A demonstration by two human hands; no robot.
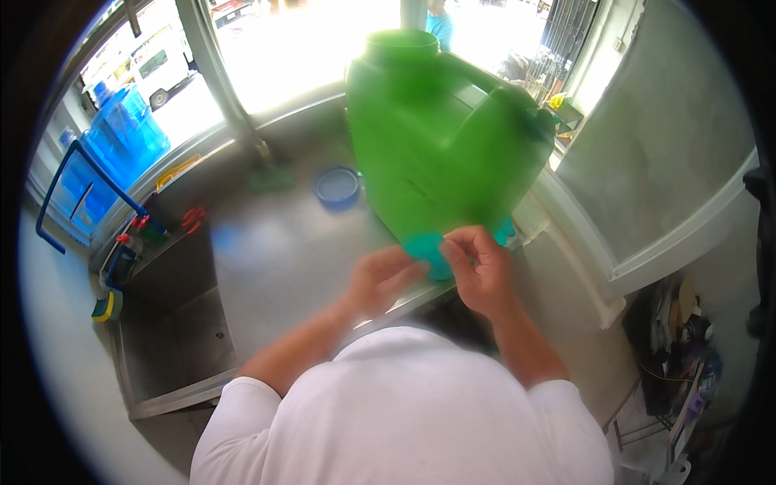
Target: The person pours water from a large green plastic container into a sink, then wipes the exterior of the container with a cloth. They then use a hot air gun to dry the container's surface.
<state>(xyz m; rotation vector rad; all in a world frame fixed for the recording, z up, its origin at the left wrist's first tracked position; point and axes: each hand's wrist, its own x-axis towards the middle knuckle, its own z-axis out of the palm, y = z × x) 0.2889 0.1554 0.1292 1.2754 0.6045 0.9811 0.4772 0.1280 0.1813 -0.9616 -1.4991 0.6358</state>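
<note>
A small teal disc, perhaps a cap [431,254], is held between my two hands just in front of my chest. My left hand [388,276] grips its left edge, blurred by motion. On the opposite edge, the thumb and fingers of my right hand [479,260] pinch it. Directly beyond them stands a large green plastic jerrycan [436,139] on the steel counter [291,291]. Its wide neck is uncapped at the top, and a handle runs along its upper right side. The disc overlaps the jerrycan's lower part in view; whether they touch, I cannot tell.
A steel sink basin [176,327] lies at the left, with a sponge brush [108,305] and red-handled scissors [194,219] by its edge. A round blue lid [337,188] sits left of the jerrycan. Blue water containers [124,133] stand by the window. A white-framed panel [667,139] borders the right.
</note>
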